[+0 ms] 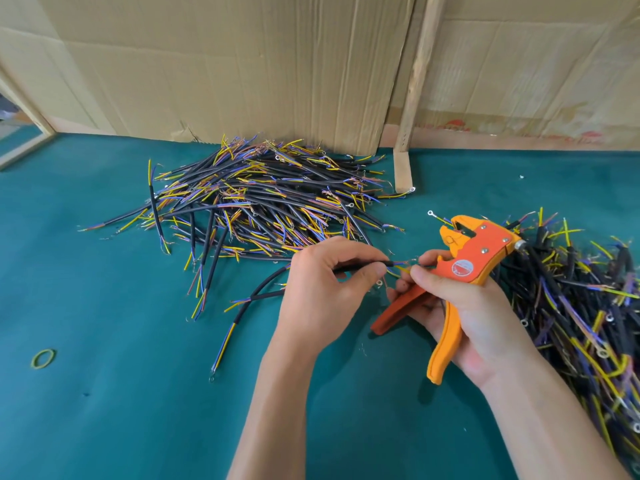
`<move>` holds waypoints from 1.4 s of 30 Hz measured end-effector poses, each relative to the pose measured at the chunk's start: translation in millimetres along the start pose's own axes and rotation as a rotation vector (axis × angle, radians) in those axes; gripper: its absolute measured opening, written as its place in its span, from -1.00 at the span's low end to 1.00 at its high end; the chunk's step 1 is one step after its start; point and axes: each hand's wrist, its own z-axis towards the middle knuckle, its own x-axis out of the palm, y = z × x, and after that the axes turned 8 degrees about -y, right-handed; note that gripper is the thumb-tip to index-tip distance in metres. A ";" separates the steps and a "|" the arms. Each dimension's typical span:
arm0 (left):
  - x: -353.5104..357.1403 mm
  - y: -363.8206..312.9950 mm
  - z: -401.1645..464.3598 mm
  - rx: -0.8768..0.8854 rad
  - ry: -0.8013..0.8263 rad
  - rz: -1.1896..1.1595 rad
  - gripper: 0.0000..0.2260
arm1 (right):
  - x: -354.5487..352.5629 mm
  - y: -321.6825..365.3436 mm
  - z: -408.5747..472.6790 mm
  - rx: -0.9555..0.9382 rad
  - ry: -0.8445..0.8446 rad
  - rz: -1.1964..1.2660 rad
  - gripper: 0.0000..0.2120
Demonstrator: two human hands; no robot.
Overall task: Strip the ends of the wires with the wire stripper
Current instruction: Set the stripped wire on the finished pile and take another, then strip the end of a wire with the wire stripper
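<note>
Your left hand [322,289] pinches the black cable [360,265] near its end so the coloured cores poke toward your right hand [464,306], which grips the orange wire stripper [474,252] while its fingertips [420,271] separate a core for the open jaws.

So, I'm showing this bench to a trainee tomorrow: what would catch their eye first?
Probably the bright orange wire stripper, gripped in the right hand just right of centre, while the left hand pinches a black cable beside it. Next come the two heaps of black cables with yellow and blue cores on the green table: one pile at the back, another along the right edge.
</note>
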 end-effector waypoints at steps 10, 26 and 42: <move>-2.1 1.8 1.8 0.000 -0.016 0.025 -0.92 | 2.4 0.2 -1.6 0.008 0.027 0.058 -0.80; -1.4 0.2 3.8 0.083 -0.417 0.065 -0.81 | -1.9 4.8 -3.8 0.136 0.134 0.022 -0.49; -3.6 -1.6 3.9 0.034 -0.409 0.116 -0.69 | 5.0 -0.7 -9.6 0.235 0.276 -0.105 -0.46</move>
